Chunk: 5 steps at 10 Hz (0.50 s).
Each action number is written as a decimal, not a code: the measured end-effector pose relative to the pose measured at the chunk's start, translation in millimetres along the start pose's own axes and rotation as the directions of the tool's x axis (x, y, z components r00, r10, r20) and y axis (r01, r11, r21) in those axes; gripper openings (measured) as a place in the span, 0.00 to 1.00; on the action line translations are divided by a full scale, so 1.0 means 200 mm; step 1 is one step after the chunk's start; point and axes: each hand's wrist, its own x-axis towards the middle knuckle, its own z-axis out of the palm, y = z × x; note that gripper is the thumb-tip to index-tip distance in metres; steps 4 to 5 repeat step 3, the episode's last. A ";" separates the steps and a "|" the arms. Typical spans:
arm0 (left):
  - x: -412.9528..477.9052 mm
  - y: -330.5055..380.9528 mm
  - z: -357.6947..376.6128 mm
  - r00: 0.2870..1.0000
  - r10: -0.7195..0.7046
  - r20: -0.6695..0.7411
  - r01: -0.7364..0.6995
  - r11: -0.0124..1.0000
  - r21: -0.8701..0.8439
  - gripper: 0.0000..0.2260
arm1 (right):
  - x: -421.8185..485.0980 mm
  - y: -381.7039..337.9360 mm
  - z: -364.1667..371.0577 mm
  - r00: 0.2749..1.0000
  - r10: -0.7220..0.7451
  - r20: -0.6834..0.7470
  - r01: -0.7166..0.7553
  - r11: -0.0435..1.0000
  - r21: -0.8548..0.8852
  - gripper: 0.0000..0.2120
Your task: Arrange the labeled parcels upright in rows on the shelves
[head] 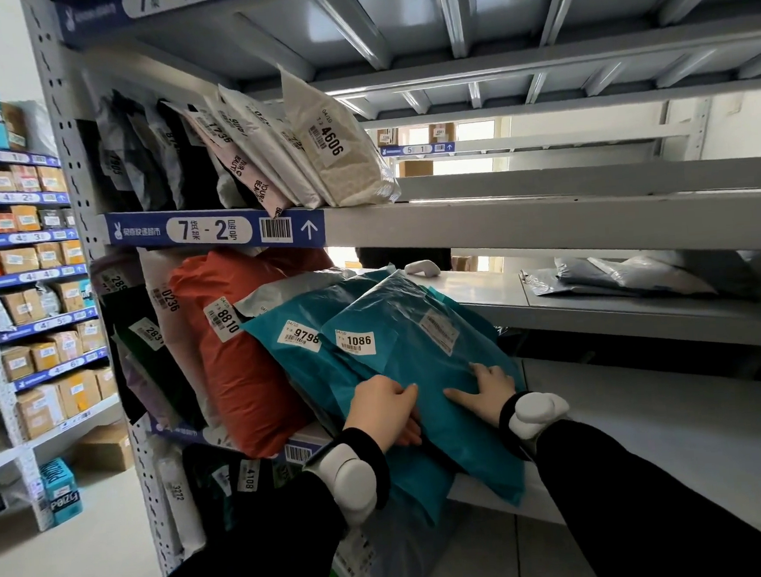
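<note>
On the middle shelf (641,315), teal parcel 1086 (407,313) leans left against teal parcel 9798 (287,362) and the orange parcel 8810 (241,388). Its long axis slants from the overhanging bottom corner up and back. Both hands sit at its lower end. The left hand (384,407) seems to pinch the left edge, thumb above, fingers tucked under, though the tips are hidden. The right hand (485,391) presses flat, fingers spread. The film is glossy, crinkled and soft, and will likely sag when stood upright.

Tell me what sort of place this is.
Likely a parcel pick-up depot: a blue shelf label reading 7-2, a teal mailer bag stickered 1086, and racks of labelled boxes.
</note>
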 end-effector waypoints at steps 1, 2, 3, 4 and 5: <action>-0.01 0.07 0.03 0.997 0.057 0.055 -0.057 0.998 -0.005 0.18 | -0.03 0.01 -0.04 0.999 -0.041 0.015 0.040 0.999 0.013 0.33; 0.00 0.13 0.06 0.990 0.102 0.094 -0.102 0.995 -0.008 0.17 | -0.06 -0.01 -0.10 0.991 -0.134 0.010 0.134 0.990 0.047 0.26; 0.01 0.21 0.09 0.979 0.159 0.132 -0.149 0.986 -0.077 0.15 | -0.09 -0.01 -0.19 0.973 -0.229 -0.035 0.232 0.958 0.171 0.13; 0.01 0.21 0.09 0.979 0.159 0.132 -0.149 0.986 -0.077 0.15 | -0.09 -0.01 -0.19 0.973 -0.229 -0.035 0.232 0.958 0.171 0.13; 0.01 0.21 0.09 0.979 0.159 0.132 -0.149 0.986 -0.077 0.15 | -0.09 -0.01 -0.19 0.973 -0.229 -0.035 0.232 0.958 0.171 0.13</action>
